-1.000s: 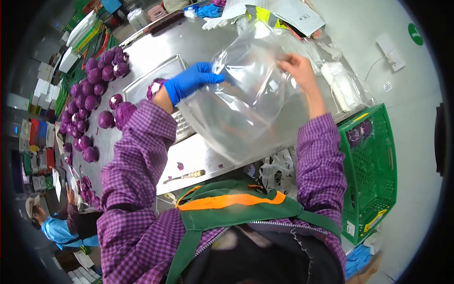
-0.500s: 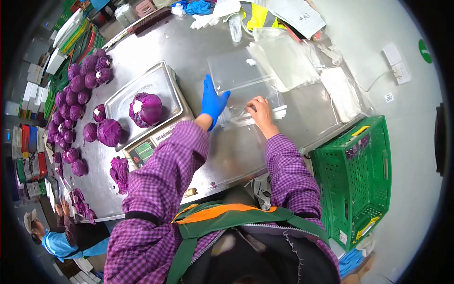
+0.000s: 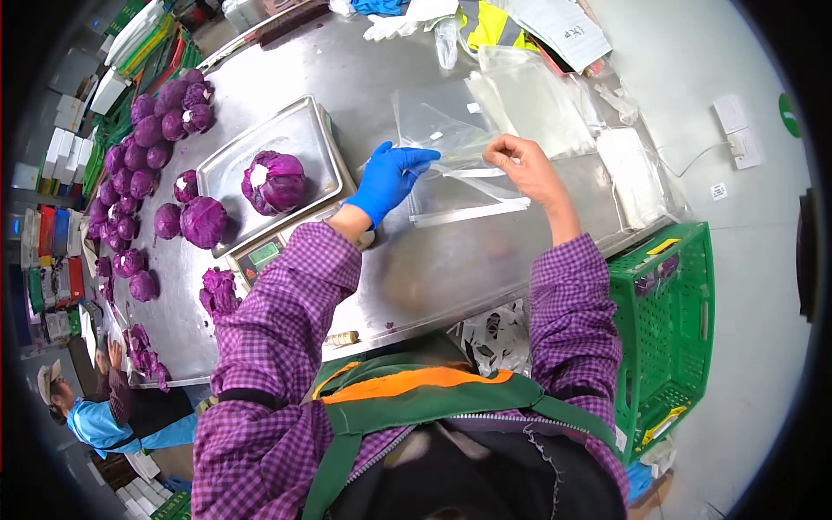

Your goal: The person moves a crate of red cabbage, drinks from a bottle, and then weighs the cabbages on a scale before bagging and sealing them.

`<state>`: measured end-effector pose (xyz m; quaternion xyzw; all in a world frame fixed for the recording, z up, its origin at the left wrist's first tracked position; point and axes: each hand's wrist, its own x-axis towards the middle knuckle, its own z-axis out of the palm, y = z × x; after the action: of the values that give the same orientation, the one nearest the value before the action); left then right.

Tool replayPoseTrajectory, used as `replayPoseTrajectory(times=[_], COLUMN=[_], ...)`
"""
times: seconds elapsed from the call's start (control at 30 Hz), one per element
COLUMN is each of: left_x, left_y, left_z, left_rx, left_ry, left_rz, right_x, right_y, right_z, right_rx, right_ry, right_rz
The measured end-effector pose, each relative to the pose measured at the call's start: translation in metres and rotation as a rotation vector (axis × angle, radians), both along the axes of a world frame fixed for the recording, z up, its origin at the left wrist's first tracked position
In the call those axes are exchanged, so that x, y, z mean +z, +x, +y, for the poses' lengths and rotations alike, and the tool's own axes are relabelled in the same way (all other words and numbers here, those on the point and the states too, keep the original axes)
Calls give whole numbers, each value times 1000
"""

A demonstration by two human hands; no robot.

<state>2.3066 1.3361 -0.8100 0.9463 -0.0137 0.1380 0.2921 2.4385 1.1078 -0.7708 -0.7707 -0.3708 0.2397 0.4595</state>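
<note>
Both hands (image 3: 520, 165) pinch a clear bag (image 3: 451, 147), its edges seemingly lost.

This is a work room where vegetables get weighed and packed. A big shiny steel table (image 3: 433, 260) fills the middle. At 10 o'clock a scale (image 3: 299, 130) with a little screen holds one red cabbage (image 3: 276, 182). At 9 o'clock lots more cabbages (image 3: 143, 156) lie in a heap. At 1 o'clock there are clear plastic bags (image 3: 520, 104). A green crate (image 3: 672, 329) stands at 3 o'clock. Stacks of coloured boxes (image 3: 52, 251) sit on the floor at 9 o'clock. Another worker (image 3: 95, 420) stands at 8 o'clock by the same table.
</note>
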Motion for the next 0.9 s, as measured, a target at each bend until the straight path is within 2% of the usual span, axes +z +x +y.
replayPoseTrajectory(times=[0.07, 0.1, 0.13, 0.2, 0.27, 0.3, 0.33, 0.4, 0.47, 0.5, 0.53, 0.6, 0.63, 0.67, 0.7, 0.73, 0.77, 0.8, 0.83, 0.87, 0.9], left_x=[5, 4, 6, 11, 16, 33, 50, 74, 87, 73, 76, 86, 98, 116, 112, 102, 91, 101, 119, 128, 118], left_y=[-2, -8, -16, -38, -65, -78, -88, -102, -123, -132, -140, -157, -164, -173, -185, -197, -208, -220, -233, -246, -263], left_z=[-1, 0, -2, -6, 0, -1, 1, 6, 8, 14, 13, 6, 1, -2, -2, 0, 11, 12, 9, 7, 10], left_rx=[-4, -62, -66, -105, -148, -83, -14, -28, 177, 27, 48, 52, -9, 73, 62, 45, 12, 37, 15, -9, -163], left_ry=[-181, -191, -189, -147, -65, -450, -837, -879, -761, -877, -880, -902, -801, -735, -811, -888, -767, -772, -850, -928, -1159], left_rz=[107, 141, 137, 226, 153, 341, 522, 458, 521, 379, 366, 466, 455, 584, 504, 419, 486, 464, 554, 644, 522], right_x=[-14, -42, -76, -134, -159, -164, -154, -120, -38, 3, 39, 88, 88, 83, 76, 60, 38, 28, 30, 35, 38], right_y=[-9, -6, -6, -9, -12, -13, -15, -18, -37, -49, -63, -106, -121, -134, -146, -152, -154, -157, -167, -178, -186], right_z=[-4, -8, -13, -22, -31, -34, -36, -40, -34, -31, -25, -12, -2, 9, 19, 23, 25, 28, 33, 38, 44], right_rx=[-195, -170, -173, -319, -371, -429, -421, -415, -167, -21, 130, 282, 316, 419, 519, 550, 511, 472, 494, 320, 133], right_ry=[287, 350, 352, 107, 131, 153, 154, 333, 573, 525, 480, 180, 192, 130, 70, 80, 139, 192, 193, 256, 305], right_rz=[196, 203, 199, 295, 385, 476, 475, 441, 356, 178, -4, -344, -350, -494, -641, -652, -495, -336, -341, -5, 331])
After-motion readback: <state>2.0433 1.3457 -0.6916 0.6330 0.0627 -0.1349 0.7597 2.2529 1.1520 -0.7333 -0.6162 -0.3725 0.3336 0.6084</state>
